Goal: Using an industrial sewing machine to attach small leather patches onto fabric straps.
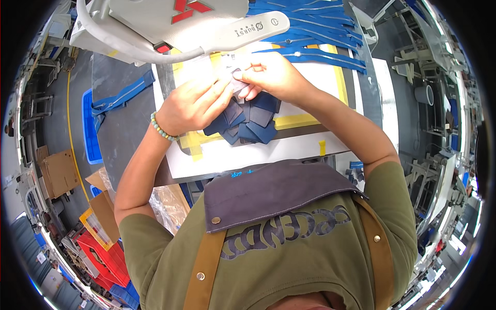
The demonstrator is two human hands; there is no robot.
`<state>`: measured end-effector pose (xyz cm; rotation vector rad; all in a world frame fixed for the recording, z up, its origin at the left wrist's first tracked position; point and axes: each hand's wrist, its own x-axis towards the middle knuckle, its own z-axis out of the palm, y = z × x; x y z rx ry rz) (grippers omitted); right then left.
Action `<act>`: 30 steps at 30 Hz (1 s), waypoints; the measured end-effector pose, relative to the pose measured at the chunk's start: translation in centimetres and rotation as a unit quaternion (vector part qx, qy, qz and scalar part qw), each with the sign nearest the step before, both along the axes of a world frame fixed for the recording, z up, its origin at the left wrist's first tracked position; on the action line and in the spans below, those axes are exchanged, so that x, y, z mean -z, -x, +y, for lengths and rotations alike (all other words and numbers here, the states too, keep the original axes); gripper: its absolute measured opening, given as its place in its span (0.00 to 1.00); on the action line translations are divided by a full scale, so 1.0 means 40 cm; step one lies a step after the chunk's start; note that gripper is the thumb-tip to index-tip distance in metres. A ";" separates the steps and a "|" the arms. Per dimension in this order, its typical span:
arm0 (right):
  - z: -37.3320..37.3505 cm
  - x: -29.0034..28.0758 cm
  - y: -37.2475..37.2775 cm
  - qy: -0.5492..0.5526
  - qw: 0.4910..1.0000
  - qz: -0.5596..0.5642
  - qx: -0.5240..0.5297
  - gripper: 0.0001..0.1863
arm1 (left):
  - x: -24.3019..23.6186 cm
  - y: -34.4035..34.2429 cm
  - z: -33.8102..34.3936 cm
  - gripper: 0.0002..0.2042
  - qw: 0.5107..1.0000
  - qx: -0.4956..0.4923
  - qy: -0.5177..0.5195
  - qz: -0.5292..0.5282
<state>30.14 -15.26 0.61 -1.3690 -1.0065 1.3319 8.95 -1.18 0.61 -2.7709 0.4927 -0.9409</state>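
In the head view, my left hand (191, 103), with a beaded bracelet at the wrist, and my right hand (274, 77) meet at a small greyish fabric piece (236, 80). The right thumb presses on this piece, with other fingers curled behind it. My left fingers are bent together at its left edge and partly hide it. Just below both hands lies a loose heap of dark blue square pieces (261, 132) on a white work surface (217, 160) marked with yellow tape.
A white machine (129, 31) with a long arm stands above the hands. Blue zipper strips (325, 57) lie at back right, another strip (119, 95) at left. A blue bin (92, 144), cardboard boxes (59, 173) and red crates (106, 258) sit left of the table.
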 end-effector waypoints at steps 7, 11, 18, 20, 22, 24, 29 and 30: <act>0.024 0.041 -0.063 -0.357 0.723 -0.592 -0.007 0.16 | 0.032 0.056 0.058 0.18 0.994 -0.099 0.052 0.004; 0.022 0.069 -0.069 -0.341 0.737 -0.582 -0.029 0.15 | 0.033 0.019 0.068 0.20 0.996 -0.073 0.055 -0.002; 0.019 0.083 -0.073 -0.342 0.749 -0.567 -0.003 0.13 | 0.065 -0.027 0.072 0.20 0.994 -0.084 0.043 0.057; 0.016 0.088 -0.080 -0.350 0.755 -0.555 0.009 0.12 | 0.067 -0.032 0.071 0.19 0.992 -0.088 0.045 0.078; 0.015 0.090 -0.083 -0.358 0.760 -0.541 0.019 0.12 | 0.065 -0.036 0.067 0.18 0.992 -0.087 0.051 0.079; 0.016 0.088 -0.084 -0.368 0.758 -0.538 0.036 0.13 | 0.067 -0.037 0.065 0.17 0.992 -0.089 0.049 0.076; 0.020 0.099 -0.091 -0.378 0.724 -0.577 -0.014 0.16 | 0.062 -0.044 0.061 0.15 0.993 -0.095 0.024 0.073; 0.021 0.103 -0.093 -0.381 0.711 -0.591 -0.030 0.17 | 0.061 -0.048 0.061 0.15 0.992 -0.099 0.026 0.073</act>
